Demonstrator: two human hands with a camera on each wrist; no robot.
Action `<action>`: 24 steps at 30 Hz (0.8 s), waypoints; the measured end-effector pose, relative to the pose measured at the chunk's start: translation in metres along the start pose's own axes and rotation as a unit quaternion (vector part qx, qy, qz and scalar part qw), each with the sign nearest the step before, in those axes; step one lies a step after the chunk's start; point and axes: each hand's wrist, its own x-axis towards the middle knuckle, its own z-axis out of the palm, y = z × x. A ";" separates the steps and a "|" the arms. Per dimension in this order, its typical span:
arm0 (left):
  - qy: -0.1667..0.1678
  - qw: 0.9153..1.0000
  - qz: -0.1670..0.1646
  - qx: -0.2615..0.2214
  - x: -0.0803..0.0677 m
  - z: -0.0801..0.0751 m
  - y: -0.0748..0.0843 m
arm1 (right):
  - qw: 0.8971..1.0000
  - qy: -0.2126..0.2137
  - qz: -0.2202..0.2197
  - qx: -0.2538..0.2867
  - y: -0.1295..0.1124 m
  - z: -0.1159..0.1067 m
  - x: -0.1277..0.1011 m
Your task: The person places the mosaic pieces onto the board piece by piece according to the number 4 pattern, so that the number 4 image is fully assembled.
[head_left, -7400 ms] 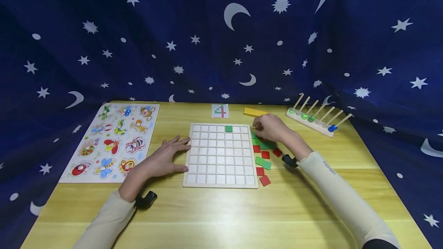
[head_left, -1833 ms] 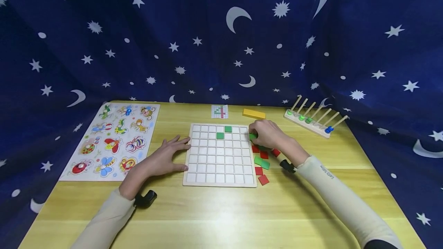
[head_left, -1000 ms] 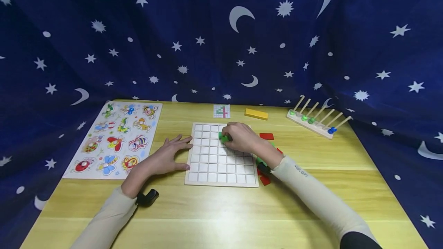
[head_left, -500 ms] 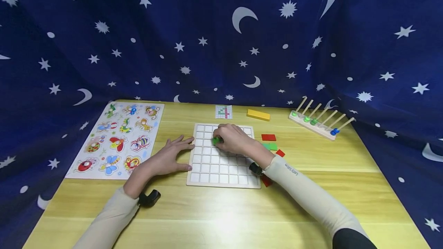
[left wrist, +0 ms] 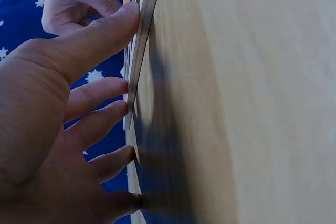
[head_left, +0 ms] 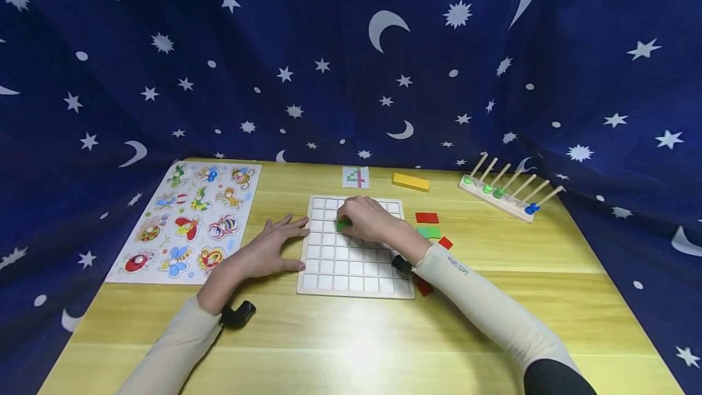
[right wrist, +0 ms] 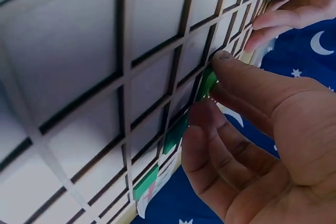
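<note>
A wooden grid board with white square cells lies on the table. My right hand is over its upper middle, pinching a green square tile at a cell. In the right wrist view this tile sits by the thumb tip, against the grid. Two more green tiles, one nearer and one at the far edge, lie in cells beyond it; the hand hides them in the head view. My left hand has spread fingers, with thumb and fingertips touching the board's left edge.
Right of the board lie loose red tiles and green tiles, partly hidden by the right arm. Behind are a pattern card, a yellow block and a peg stand. An insect puzzle lies left.
The right hand brought a green tile from the loose tiles leftward onto the board. Earlier it set another green tile in the second row. The left hand stayed at the edge.
</note>
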 end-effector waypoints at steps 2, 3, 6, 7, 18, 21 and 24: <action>-0.001 1.000 0.002 -0.002 0.000 0.001 0.000 | 1.000 -0.002 -0.002 0.005 0.002 -0.002 -0.002; -0.002 1.000 0.004 -0.003 0.001 0.001 0.001 | 1.000 0.002 0.001 0.012 0.003 -0.004 -0.004; -0.003 1.000 0.005 -0.004 0.001 0.002 0.001 | 0.999 0.022 0.015 0.031 0.010 -0.014 -0.012; -0.002 1.000 0.004 -0.004 0.001 0.002 0.001 | 0.999 0.030 0.022 0.034 0.012 -0.019 -0.015; 0.005 1.000 0.004 -0.005 -0.002 0.003 -0.004 | 0.996 0.056 0.057 0.028 0.040 -0.034 -0.059; 0.005 1.000 0.004 -0.003 -0.001 0.002 -0.002 | 0.995 0.058 0.069 0.037 0.043 -0.035 -0.073; 0.005 1.000 0.002 -0.001 0.000 0.001 0.000 | 0.994 0.061 0.082 0.036 0.047 -0.037 -0.087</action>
